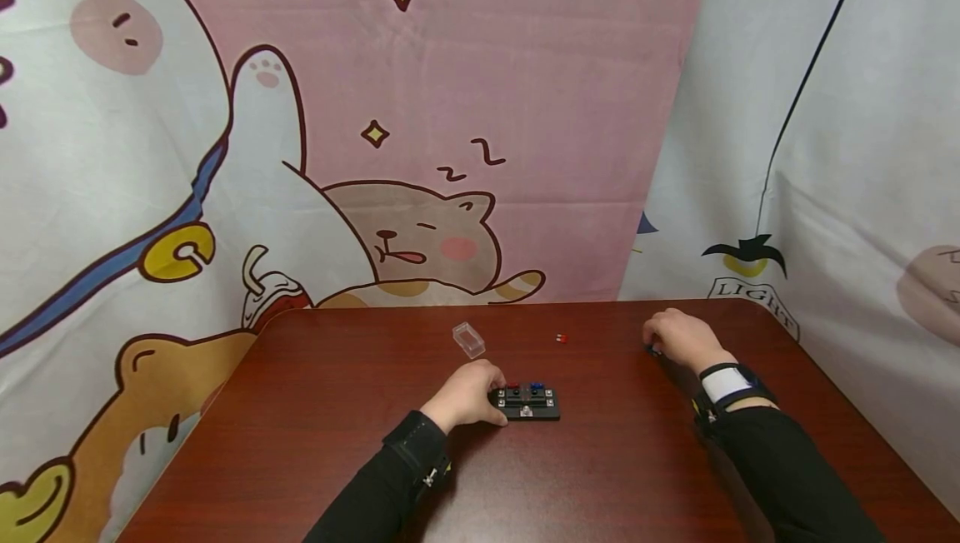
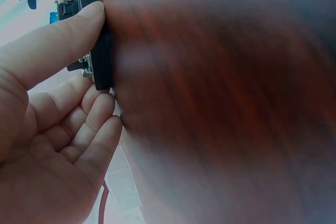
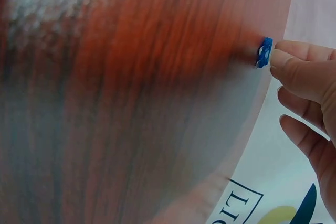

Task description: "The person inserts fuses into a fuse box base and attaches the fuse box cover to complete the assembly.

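Board's left end: blocked for us by the left hand gripping the black board.
Board's right end: we could reach it over bare tabletop, which runs across to the right hand.
Far side: we find a clear box just beyond the left hand and a small red piece farther right, with a passable gap between.
Near side: we have room between the left sleeve and the right sleeve.
Back edge: a printed cloth bars our way beyond.
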Tool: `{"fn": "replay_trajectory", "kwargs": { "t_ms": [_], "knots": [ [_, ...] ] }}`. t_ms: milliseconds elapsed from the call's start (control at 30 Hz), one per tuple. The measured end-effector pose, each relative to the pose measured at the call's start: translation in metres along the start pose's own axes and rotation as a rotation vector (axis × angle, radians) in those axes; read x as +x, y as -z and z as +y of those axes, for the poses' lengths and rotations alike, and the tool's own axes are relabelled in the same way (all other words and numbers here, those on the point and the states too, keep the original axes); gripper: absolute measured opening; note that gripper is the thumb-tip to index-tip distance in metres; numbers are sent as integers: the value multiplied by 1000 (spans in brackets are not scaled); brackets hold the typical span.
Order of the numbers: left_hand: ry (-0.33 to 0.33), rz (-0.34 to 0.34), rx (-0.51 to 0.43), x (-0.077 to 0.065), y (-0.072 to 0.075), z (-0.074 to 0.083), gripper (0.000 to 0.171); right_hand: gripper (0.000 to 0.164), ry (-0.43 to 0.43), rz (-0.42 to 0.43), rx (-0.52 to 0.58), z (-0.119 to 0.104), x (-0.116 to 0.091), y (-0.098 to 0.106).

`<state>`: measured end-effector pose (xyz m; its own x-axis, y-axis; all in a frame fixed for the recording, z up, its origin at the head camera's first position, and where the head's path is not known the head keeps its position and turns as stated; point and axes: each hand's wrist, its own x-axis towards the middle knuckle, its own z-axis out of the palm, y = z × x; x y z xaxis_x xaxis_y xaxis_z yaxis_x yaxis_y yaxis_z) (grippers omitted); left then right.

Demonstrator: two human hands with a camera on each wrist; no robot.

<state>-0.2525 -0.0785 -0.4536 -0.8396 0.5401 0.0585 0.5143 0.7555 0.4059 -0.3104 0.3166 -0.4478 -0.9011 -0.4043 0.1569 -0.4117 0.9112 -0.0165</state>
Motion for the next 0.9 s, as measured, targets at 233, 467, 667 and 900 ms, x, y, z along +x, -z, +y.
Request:
{"fn": "replay_trajectory", "kwargs": {
  "t_ms": [233, 467, 667, 900],
  "knots": [
    [-7, 3, -2, 0, 0, 0, 44, 22, -2, 12, -9, 1, -1, -4],
    [-7, 5, -6, 1, 0, 0, 44, 22, -4, 1, -15, -1, -1, -3],
    [-14, 11, 2, 1, 0, 0, 43, 23, 4, 13, -10, -1, -3, -3],
    [-15, 11, -3, 1, 0, 0, 43, 22, 3, 18, -12, 0, -3, -5]
  ]
}}
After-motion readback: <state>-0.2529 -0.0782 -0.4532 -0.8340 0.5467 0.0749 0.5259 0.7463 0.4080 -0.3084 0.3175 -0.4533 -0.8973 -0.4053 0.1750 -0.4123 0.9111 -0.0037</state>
